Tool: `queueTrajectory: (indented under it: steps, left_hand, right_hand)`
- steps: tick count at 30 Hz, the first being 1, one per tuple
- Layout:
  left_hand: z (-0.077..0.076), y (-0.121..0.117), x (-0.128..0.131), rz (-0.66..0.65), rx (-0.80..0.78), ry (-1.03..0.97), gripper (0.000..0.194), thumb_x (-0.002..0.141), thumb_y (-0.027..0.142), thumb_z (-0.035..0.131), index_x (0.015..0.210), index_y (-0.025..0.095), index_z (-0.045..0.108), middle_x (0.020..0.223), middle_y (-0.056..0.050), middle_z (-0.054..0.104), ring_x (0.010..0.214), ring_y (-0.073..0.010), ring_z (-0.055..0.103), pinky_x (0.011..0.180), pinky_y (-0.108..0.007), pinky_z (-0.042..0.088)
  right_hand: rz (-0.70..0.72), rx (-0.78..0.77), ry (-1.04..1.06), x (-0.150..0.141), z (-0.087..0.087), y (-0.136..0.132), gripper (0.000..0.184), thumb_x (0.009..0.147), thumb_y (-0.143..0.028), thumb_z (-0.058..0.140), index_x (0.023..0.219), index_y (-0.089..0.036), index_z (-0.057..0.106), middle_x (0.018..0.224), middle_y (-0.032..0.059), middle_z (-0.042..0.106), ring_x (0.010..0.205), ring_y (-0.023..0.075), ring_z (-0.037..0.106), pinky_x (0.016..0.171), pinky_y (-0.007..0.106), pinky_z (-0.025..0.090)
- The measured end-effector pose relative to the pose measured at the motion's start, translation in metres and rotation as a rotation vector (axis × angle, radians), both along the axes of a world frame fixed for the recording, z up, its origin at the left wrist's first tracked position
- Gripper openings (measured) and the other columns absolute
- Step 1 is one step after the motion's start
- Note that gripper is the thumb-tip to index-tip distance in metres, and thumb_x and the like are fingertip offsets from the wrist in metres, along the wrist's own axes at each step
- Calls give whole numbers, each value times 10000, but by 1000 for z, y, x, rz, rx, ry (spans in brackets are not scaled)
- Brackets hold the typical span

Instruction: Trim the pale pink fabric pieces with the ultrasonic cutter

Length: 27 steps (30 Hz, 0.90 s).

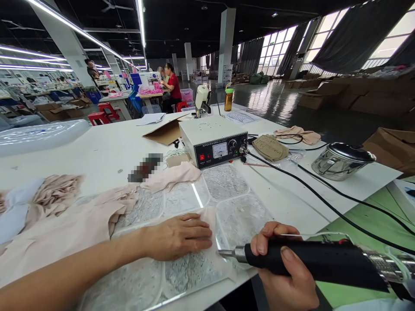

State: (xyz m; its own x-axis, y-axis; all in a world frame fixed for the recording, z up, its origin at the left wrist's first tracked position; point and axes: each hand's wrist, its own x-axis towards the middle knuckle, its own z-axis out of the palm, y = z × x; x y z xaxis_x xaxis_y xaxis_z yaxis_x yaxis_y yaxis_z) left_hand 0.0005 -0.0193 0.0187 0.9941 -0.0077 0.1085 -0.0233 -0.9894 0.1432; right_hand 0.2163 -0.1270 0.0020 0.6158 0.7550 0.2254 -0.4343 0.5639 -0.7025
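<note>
Gripping one black handheld tool (319, 261), the right hand (287, 259) is wrapped around its barrel, with the single metal tip (228, 253) pointing toward nine o'clock and ending by the edge of one pale pink cloth piece (210, 218); whether they touch I cannot tell. The left hand (183, 237) lies flat on that cloth, fingers extended and grasping nothing, above one clear panelled mat (240, 211) on the desk (298, 205). At one o'clock from the left hand sits one control box (215, 147), with one black cable (259, 157) plugged into its front. From the box, one green-lidded bottle (228, 101) stands at one o'clock, and one lidded steel pot (337, 164) at three o'clock.
</note>
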Motion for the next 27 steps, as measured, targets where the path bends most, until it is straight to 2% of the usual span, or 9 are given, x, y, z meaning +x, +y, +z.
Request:
queueTrajectory:
  steps: [6, 13, 19, 22, 27]
  left_hand:
    - [-6, -6, -3, 2, 9, -39, 326, 1025, 129, 326, 1240, 126, 571, 1262, -133, 644, 1256, -218, 535, 1145, -383, 321]
    - [-4, -14, -3, 42, 7, -32, 335, 1016, 145, 325, 1262, 145, 553, 1246, -143, 645, 1244, -236, 543, 1120, -402, 354]
    - [-4, -33, 1, 173, 16, -23, 327, 1017, 296, 423, 1292, 167, 545, 1214, -135, 635, 1213, -277, 557, 1101, -442, 376]
    - [-5, -37, 1, 198, 16, -26, 321, 1004, 324, 463, 1272, 177, 562, 1222, -128, 623, 1224, -296, 547, 1101, -459, 375]
    - [-3, -36, -1, 199, -2, -31, 305, 994, 322, 499, 1267, 205, 570, 1247, -114, 612, 1255, -281, 528, 1124, -441, 358]
  right_hand:
    - [-9, -26, -4, 2, 2, -4, 113, 713, -287, 587, 775, -197, 619, 709, -13, 543, 464, 96, 524, 446, 262, 454]
    - [-60, -43, -2, -1, 2, -7, 113, 730, -282, 552, 795, -201, 599, 730, -10, 521, 472, 98, 500, 461, 273, 431]
    - [-29, -30, -3, 1, 1, -9, 121, 721, -284, 575, 805, -208, 616, 729, -12, 531, 478, 106, 521, 462, 278, 447]
    - [-21, -22, -9, 2, 1, -9, 128, 713, -284, 580, 804, -207, 627, 726, -12, 541, 475, 106, 529, 460, 276, 453]
    - [-35, -22, -14, 1, 1, -10, 123, 711, -284, 582, 793, -203, 624, 725, -10, 544, 471, 108, 529, 450, 275, 450]
